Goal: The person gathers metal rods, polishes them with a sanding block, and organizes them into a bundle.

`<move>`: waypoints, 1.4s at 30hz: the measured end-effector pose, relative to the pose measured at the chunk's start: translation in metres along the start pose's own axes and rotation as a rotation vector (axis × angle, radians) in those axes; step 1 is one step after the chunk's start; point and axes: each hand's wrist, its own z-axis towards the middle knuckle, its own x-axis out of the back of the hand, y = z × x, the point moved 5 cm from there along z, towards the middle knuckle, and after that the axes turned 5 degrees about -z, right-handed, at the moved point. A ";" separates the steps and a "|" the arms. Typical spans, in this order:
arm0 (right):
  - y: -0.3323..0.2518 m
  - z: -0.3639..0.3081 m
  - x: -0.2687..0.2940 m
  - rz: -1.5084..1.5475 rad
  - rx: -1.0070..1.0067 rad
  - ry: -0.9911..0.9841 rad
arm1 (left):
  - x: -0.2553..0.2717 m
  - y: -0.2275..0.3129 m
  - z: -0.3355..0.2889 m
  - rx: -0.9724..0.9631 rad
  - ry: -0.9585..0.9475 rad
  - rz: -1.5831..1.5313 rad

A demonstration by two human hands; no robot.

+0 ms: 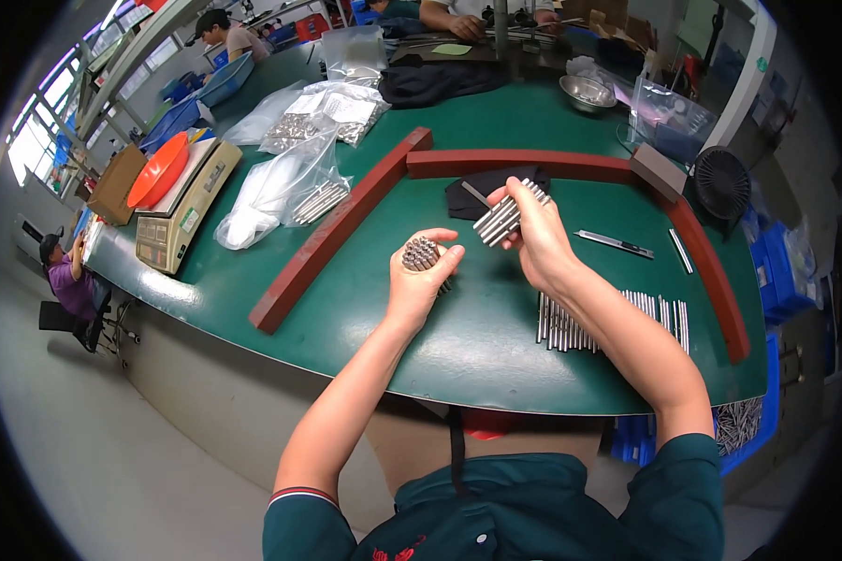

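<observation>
My left hand (412, 294) is closed round a bundle of thin metal rods (421, 252), their round ends facing up. To its right and a little farther away, my right hand (544, 241) grips a second bundle of shiny metal rods (498, 224), held tilted above the table and apart from the first. Beneath my right forearm lies a row of loose metal rods (557, 327), partly hidden by the arm. Behind the right hand is a folded black cloth (462, 200). A utility knife (617, 245) and a couple of separate rods (681, 251) lie farther right.
Red bars (346, 229) frame the green tabletop (365, 327), with a grey block (658, 172) on the right corner. A scale (173, 234) with an orange tray (161, 170) and plastic bags (281, 192) stand left. A black fan (720, 184) is at right. People work beyond.
</observation>
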 end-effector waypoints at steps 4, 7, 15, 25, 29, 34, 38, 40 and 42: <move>0.032 0.005 -0.027 0.692 -0.442 0.046 | -0.001 -0.002 0.001 -0.006 -0.059 -0.003; 0.043 0.006 -0.044 0.772 -0.489 0.081 | -0.003 -0.002 0.001 0.004 -0.077 -0.046; 0.040 -0.014 -0.052 0.735 -0.502 0.209 | -0.005 0.006 0.000 -0.051 -0.091 -0.187; 0.015 0.000 -0.046 0.377 0.127 0.171 | 0.008 -0.008 0.004 0.049 0.023 -0.287; -0.005 -0.005 -0.045 -0.112 0.783 0.049 | 0.012 -0.018 0.012 0.190 -0.182 -0.577; -0.020 -0.026 -0.059 -0.737 1.476 -0.156 | 0.008 -0.015 0.004 0.496 -0.076 -0.762; -0.023 -0.025 -0.063 -0.830 1.580 -0.256 | 0.023 -0.022 0.012 0.443 -0.236 -0.855; -0.016 -0.022 -0.066 -0.851 1.526 -0.392 | 0.025 -0.027 0.010 0.506 -0.311 -0.939; -0.013 -0.023 -0.064 -0.828 1.500 -0.417 | 0.025 -0.025 0.009 0.505 -0.300 -0.906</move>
